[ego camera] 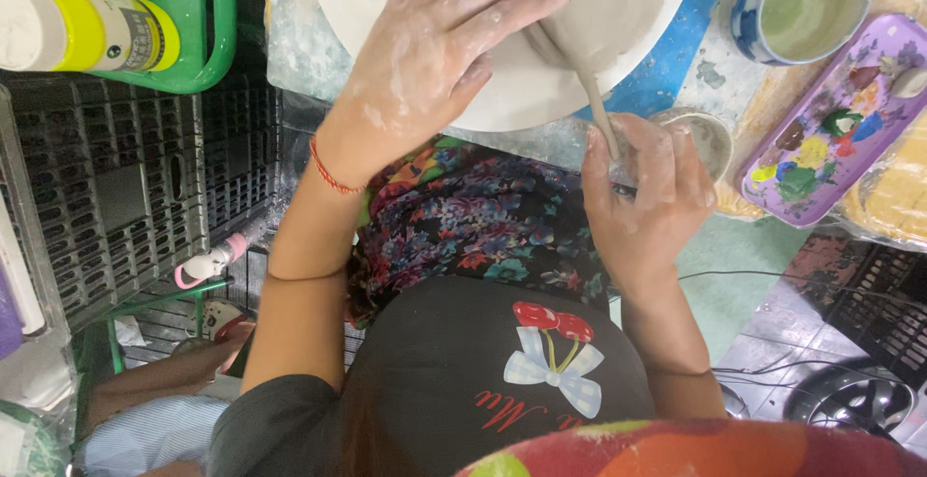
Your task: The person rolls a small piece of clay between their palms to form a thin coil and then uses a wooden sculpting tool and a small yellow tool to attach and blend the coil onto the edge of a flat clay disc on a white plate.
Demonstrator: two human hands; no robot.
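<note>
A grey clay piece [618, 4] lies on a round white board [521, 91] at the top of the head view. My left hand [435, 52], smeared with pale clay, rests flat on the board and touches the clay's left side. My right hand [642, 197] is closed around a thin clay-coated tool [597, 110] whose tip reaches up into the clay. A red thread bracelet circles my left wrist. My lap with a flowered cloth [473, 226] is below the board.
A blue-and-white cup of murky water [806, 4] stands at top right. Next to it lies a purple paint palette [840, 120] with several colour blobs. Black plastic crates [116, 187] and a green stool frame [193, 23] fill the left; a yellow-and-white bottle [87, 28] lies there.
</note>
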